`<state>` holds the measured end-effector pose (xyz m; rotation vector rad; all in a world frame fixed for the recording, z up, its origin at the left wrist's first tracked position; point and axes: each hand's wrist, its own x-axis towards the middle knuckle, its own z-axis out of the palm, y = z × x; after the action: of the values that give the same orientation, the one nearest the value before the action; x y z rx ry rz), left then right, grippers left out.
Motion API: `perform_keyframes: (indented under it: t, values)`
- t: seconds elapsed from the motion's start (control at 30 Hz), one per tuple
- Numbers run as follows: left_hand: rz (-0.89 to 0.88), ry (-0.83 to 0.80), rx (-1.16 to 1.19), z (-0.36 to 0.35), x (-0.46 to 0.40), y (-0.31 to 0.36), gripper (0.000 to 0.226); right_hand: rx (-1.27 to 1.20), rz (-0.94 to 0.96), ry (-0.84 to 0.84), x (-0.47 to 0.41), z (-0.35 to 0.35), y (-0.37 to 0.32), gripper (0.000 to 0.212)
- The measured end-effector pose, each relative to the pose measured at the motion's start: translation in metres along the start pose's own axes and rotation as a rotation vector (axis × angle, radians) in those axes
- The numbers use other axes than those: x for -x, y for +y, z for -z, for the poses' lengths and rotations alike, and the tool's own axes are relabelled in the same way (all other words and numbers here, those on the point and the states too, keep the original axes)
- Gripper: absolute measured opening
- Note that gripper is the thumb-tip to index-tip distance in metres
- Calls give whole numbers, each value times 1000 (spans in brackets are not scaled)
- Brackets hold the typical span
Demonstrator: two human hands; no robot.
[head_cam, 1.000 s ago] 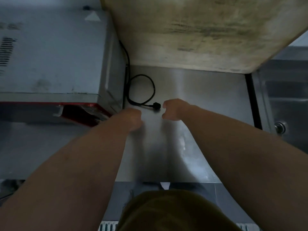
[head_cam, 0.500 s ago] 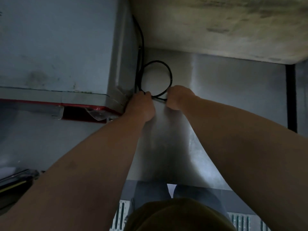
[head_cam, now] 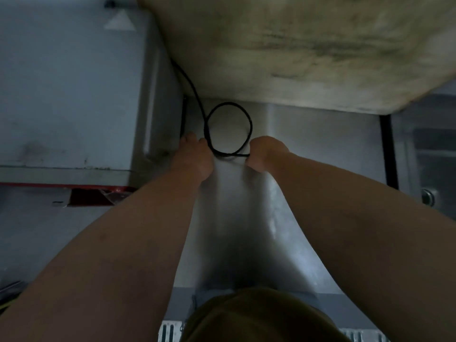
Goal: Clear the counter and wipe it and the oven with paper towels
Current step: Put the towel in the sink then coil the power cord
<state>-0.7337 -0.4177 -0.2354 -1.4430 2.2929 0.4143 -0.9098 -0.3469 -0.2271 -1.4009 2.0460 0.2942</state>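
Head view: steel tabletop is seen w/ oven at its left edge. Black cord is looped at the rear edge, beside oven. Cord is gripped by closed right hand & touched by left hand; left grip can't be told.

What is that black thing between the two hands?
A looped black cord on the counter, between left hand and right hand, head view.
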Motion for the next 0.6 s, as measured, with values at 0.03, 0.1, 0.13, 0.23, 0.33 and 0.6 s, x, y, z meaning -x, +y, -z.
perform_keyframes:
  t: [0.03, 0.1, 0.13, 0.23, 0.33, 0.6]
  values:
    - [-22, 28, -3, 10, -1, 6, 46, -3, -1, 7, 3, 11, 7, 21]
    - [-65, 109, -29, 29, -4, 19, 48, -13, 10, 31, 9, 32, 19, 11]
    - [-83, 144, -52, 37, -6, 25, 48, -22, 24, 48, 12, 40, 23, 9]
    - [-117, 180, -45, 55, -10, 43, 52, -53, 78, 71, 23, 59, 34, 18]
    - [-86, 182, 40, 65, -8, 59, 55, -137, 99, 107, 33, 65, 46, 20]
    - [303, 65, 552, 59, -1, 63, 46, -434, 38, 272, 59, 55, 70, 8]
